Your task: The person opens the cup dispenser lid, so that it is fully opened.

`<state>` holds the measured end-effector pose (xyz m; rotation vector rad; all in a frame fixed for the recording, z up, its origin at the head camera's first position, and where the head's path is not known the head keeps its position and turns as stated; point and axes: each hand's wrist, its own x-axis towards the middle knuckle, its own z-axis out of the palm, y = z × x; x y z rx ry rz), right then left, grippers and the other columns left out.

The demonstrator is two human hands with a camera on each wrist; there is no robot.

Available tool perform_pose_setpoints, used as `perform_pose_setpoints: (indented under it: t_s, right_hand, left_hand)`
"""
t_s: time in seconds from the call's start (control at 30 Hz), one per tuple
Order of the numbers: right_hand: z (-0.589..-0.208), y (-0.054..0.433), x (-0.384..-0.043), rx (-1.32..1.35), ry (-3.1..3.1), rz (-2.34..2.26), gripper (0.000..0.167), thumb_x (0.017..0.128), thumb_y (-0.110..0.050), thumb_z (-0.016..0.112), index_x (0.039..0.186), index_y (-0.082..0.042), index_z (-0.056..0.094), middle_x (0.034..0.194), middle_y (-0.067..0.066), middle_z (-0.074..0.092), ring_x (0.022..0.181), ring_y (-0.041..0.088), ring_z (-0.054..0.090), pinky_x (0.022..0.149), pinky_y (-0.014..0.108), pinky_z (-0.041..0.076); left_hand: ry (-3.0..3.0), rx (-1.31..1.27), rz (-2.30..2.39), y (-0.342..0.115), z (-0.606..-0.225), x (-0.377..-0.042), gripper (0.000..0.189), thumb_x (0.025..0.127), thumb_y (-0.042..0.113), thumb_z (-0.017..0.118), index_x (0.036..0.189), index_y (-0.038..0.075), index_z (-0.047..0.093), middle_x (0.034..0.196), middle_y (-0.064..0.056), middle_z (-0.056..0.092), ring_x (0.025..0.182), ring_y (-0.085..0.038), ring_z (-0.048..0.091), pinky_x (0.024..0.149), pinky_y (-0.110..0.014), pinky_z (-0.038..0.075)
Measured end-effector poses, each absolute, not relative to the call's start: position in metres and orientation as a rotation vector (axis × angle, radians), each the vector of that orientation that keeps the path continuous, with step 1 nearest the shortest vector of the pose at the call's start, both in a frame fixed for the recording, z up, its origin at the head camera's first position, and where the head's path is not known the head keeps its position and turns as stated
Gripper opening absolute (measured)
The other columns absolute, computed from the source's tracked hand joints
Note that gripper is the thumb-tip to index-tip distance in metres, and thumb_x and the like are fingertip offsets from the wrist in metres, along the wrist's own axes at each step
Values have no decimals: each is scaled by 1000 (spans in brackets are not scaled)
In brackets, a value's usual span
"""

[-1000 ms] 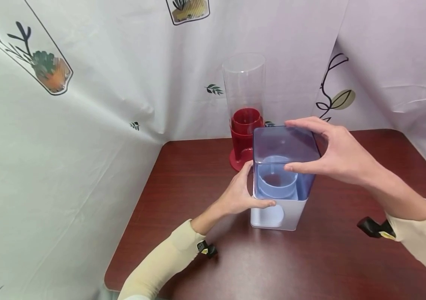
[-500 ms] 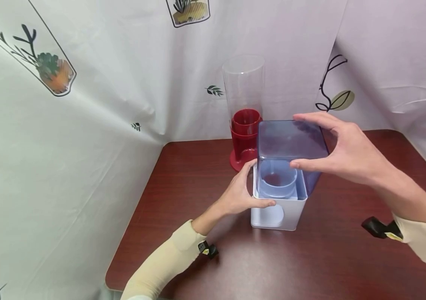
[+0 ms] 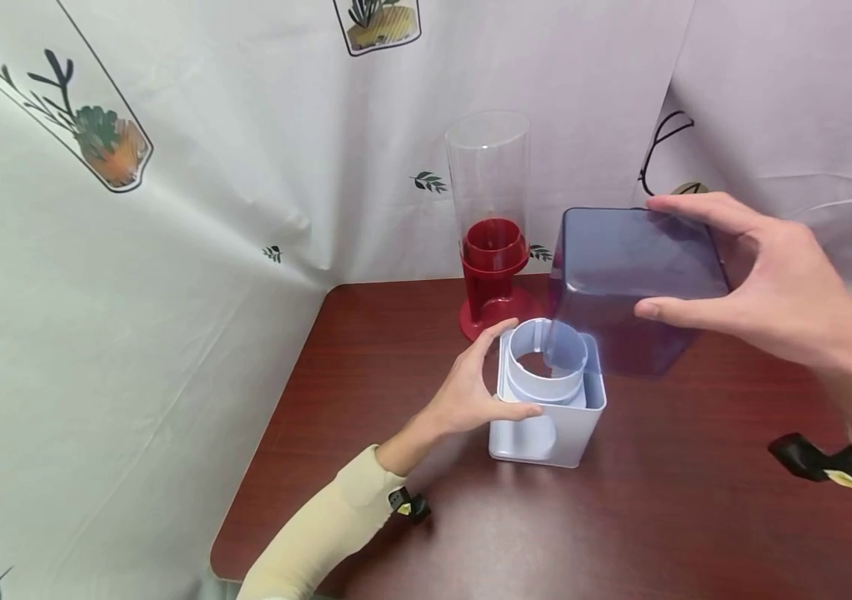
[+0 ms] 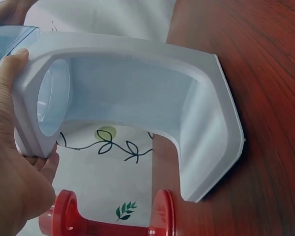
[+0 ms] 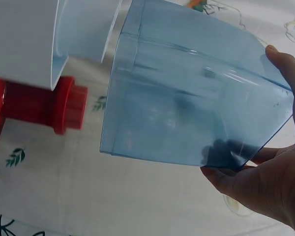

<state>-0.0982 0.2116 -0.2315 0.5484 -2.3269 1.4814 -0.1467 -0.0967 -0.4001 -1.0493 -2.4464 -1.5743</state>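
Note:
A white dispenser base (image 3: 573, 433) stands on the table, its round collar showing at the top and an arched opening facing the left wrist view. My left hand (image 3: 467, 392) grips the upper rim of that base, thumb on the near side and fingers on the far side. Up and to the right, my right hand (image 3: 779, 283) holds a see-through bluish square container (image 3: 644, 250), its closed end facing up. In the right wrist view the container (image 5: 172, 103) is pinched near its closed end, and a gap shows between it and the white base (image 5: 19, 39).
Behind the white base stands a red base (image 3: 480, 304) with a tall clear cylinder (image 3: 488, 167) on it. The dark red-brown wooden table (image 3: 366, 367) meets white patterned cloth (image 3: 366, 167) at its back and left edges.
My right hand has lifted the bluish container up and to the right, off the white base, uncovering its collar. The white base has shifted slightly left with my left hand still gripping it.

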Motion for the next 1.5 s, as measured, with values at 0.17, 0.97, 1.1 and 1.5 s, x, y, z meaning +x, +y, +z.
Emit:
perform_pose_setpoints:
  t_s: [0.17, 0.97, 1.1, 1.5]
  right_hand:
    - [-233, 229, -91, 426, -2367, 1442, 92, 67, 6, 98, 149, -22, 64, 138, -4, 63, 101, 7, 63, 88, 9, 41]
    - [-283, 282, -96, 160, -2492, 1224, 89, 72, -18, 101, 151, -25, 61, 131, -17, 57, 100, -1, 51, 81, 4, 34]
    - [-295, 295, -100, 93, -2475, 1214, 87, 72, -18, 100, 150, -25, 62, 129, -23, 56, 101, -2, 49, 79, 4, 32]
    - [-329, 329, -106, -47, -2368, 1186, 90, 70, -15, 99, 150, -31, 62, 126, -29, 50, 109, -14, 46, 86, -2, 31]
  left_hand:
    - [-2416, -1057, -1573, -102, -399, -147, 106, 70, 23, 99, 159, 15, 42, 149, 1, 58, 134, -14, 55, 115, -41, 46]
    - [-2337, -752, -1601, -178, -396, -160, 102, 73, 10, 97, 159, 11, 44, 151, -2, 56, 135, -22, 54, 119, -43, 41]
    - [-2280, -716, -1636, -193, -395, -164, 102, 72, 2, 96, 159, 6, 44, 148, -8, 58, 132, -26, 57, 116, -38, 44]
    - [-2148, -595, -1662, -233, -398, -172, 101, 70, -10, 94, 157, 4, 45, 144, -14, 59, 128, -26, 58, 110, -29, 48]
